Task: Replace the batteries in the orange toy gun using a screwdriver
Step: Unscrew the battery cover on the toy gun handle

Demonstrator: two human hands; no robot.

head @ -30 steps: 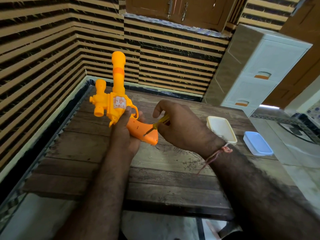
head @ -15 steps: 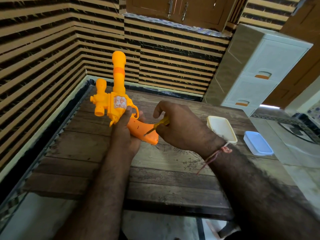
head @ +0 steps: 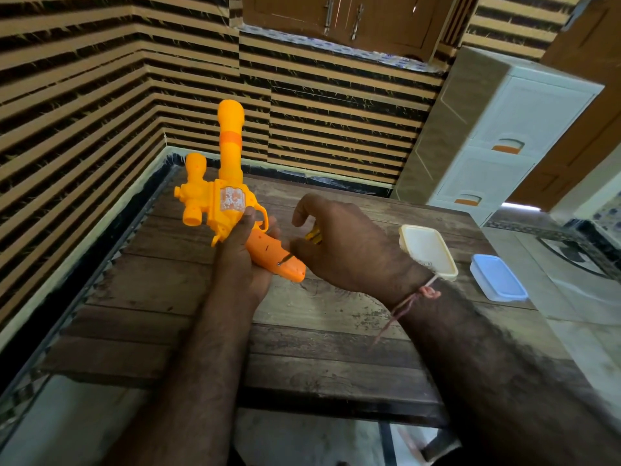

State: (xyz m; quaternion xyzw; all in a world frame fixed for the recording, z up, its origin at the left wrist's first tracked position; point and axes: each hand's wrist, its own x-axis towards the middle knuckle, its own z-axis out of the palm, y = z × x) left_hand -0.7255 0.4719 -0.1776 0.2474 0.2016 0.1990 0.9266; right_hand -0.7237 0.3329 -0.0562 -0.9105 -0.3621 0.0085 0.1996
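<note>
Above the table: toy gun held up off the wooden table, barrel pointing up and away, grip angled down to the right.
Left hand: left hand wrapped round the gun where body meets grip; thumb up along the body beside the trigger guard, remaining fingers curled behind the grip.
Right hand: right hand just right of the grip, fingers pinching a screwdriver; index finger arched above it.
Screwdriver: yellow handle mostly hidden inside the fingers; thin metal shaft slanting down-left, tip on a screw near the butt end of the grip.
Right of the hands: cream box on the table edge; blue-lidded box beyond it, apart.
</note>
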